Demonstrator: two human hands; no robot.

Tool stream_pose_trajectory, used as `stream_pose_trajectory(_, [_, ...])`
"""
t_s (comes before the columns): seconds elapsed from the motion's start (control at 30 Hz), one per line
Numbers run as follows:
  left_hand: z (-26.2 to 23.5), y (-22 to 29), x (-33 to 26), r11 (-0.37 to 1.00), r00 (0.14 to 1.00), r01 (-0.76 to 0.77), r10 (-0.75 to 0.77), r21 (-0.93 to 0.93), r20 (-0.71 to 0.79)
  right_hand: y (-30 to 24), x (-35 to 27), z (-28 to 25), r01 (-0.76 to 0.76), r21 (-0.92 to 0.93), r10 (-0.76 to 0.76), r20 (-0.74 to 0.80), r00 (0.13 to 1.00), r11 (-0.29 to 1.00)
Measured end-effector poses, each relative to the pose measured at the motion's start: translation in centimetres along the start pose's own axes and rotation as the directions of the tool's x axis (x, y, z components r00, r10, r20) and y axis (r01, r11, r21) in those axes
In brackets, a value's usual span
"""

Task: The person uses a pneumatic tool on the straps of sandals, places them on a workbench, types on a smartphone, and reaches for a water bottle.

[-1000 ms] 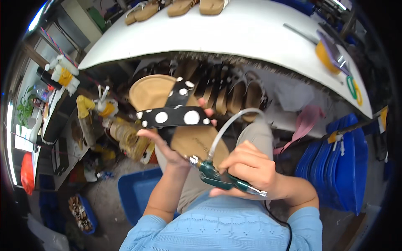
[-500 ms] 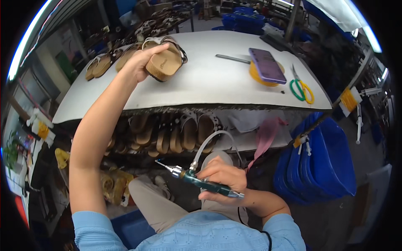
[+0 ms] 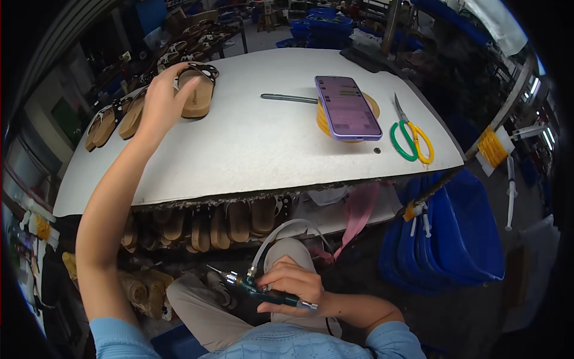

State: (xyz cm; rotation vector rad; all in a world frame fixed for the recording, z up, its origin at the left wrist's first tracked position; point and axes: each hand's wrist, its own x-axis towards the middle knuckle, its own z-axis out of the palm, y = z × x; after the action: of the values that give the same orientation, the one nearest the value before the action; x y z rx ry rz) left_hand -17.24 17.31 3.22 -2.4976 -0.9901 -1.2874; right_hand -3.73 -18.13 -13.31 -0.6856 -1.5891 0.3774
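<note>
My left hand (image 3: 160,102) is at the far left of the white table, closed around the side of a cork-coloured sandal (image 3: 200,100) with black, white-spotted straps. That sandal stands on the table top, its heel toward me, and my thumb lies over its footbed; my other fingers are partly hidden. Above my lap, my right hand (image 3: 294,286) grips a dark green, pen-shaped hand tool (image 3: 263,291). A thin needle tip points up and left from its silver nozzle, and a pale hose (image 3: 276,233) loops away from it.
More sandals (image 3: 104,125) stand to the left, others (image 3: 218,227) on the shelf underneath. A purple phone (image 3: 347,110) rests on a yellow roll (image 3: 373,107), beside a grey stick (image 3: 289,97) and green-and-yellow scissors (image 3: 412,134). Blue bins (image 3: 466,233) and a pink cloth (image 3: 359,212) are lower right.
My left hand has brought the sandal down from above the table onto its top, farther left. The view has shifted; my right hand still grips the tool.
</note>
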Motion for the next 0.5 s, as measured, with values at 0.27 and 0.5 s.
stream_pose_trajectory(0.27, [-7.8,6.7,-11.3,0.966,0.953,-0.072,0.14,-0.249,0.268,3.5,-1.4,0.0,-0.113,0.061,0.112,0.007,0.994,0.992])
stream_pose_trajectory(0.5, [-5.7,8.0,-10.0,0.99,0.951,-0.054,0.091,-0.131,0.297,4.9,-2.2,-0.5,-0.133,0.046,0.133,0.005,0.991,0.99])
